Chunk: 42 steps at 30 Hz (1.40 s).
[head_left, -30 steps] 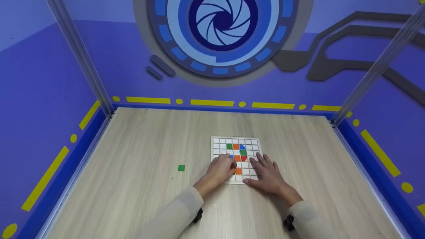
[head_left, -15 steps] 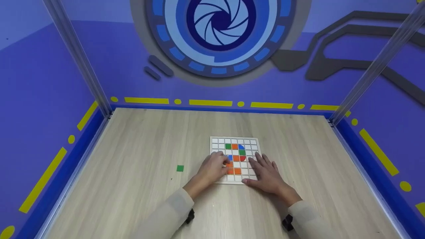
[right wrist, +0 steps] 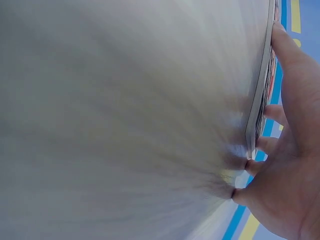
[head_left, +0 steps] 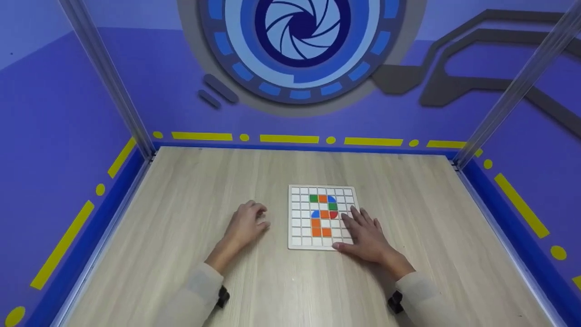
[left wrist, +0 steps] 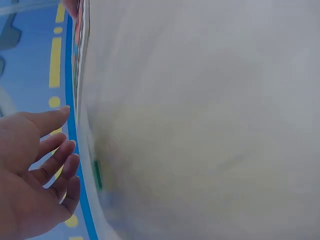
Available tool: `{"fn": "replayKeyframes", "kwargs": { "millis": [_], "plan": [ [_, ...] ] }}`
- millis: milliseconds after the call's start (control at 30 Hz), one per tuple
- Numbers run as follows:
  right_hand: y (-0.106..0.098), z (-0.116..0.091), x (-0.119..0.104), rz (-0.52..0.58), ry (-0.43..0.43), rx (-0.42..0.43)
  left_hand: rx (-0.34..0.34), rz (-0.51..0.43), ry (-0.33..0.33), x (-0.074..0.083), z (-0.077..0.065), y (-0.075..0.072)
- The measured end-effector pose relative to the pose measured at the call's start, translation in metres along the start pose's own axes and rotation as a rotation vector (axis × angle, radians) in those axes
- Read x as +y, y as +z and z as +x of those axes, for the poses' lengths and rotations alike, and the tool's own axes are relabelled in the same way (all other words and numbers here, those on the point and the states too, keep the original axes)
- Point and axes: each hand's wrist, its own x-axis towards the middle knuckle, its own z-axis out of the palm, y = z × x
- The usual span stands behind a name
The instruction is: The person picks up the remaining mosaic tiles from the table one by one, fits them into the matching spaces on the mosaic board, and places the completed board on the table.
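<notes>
A square board point(head_left: 296, 222) with a grid of white cells lies on the table. Orange tiles point(head_left: 316, 227), green tiles point(head_left: 313, 198), blue rounded tiles point(head_left: 332, 199) and a red rounded tile point(head_left: 333, 215) form a winding line on it. My right hand point(head_left: 365, 236) rests spread on the board's right side, thumb at its near edge. Left of the board is my left hand point(head_left: 247, 222), fingers loosely bent and holding nothing. A loose green tile point(left wrist: 98, 174) lies on the table in the left wrist view; in the head view this hand hides it.
The wooden table point(head_left: 204, 181) spreads around the board. Blue-purple walls point(head_left: 290, 122) with yellow marks enclose its back and sides. Metal posts point(head_left: 127, 104) stand at the back corners. Both wrists carry a black device point(head_left: 222, 296).
My left hand has let go of an orange tile on the board and moved left, over where the loose green tile lay. The right hand has stayed on the board.
</notes>
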Motion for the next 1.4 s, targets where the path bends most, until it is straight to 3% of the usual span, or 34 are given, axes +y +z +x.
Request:
{"fn": "replayKeyframes", "kwargs": {
  "millis": [300,467,700,900,1067,1233,1400],
  "plan": [
    [0.001,0.001,0.0,-0.027,-0.004,-0.001,-0.063,-0.02,-0.038,-0.037,-0.02,-0.026],
    [0.0,0.001,0.0,-0.026,-0.001,-0.002,-0.09,-0.069,-0.047,-0.043,-0.022,-0.032],
    [0.001,0.0,-0.001,-0.023,0.008,0.001,-0.067,-0.112,-0.074,-0.042,-0.023,-0.03],
    [0.001,0.0,-0.002,-0.01,0.013,-0.001,-0.073,-0.13,-0.103,-0.034,-0.022,-0.025],
    [0.001,0.001,-0.001,-0.009,0.016,-0.006,-0.083,-0.142,-0.098,-0.019,-0.012,-0.021],
    [0.001,0.002,-0.001,-0.007,0.01,-0.011,-0.068,-0.127,-0.103,0.0,0.003,-0.016],
    [0.002,0.001,0.001,-0.004,0.006,-0.005,-0.054,-0.163,-0.057,0.028,0.017,-0.001]
  ]
}}
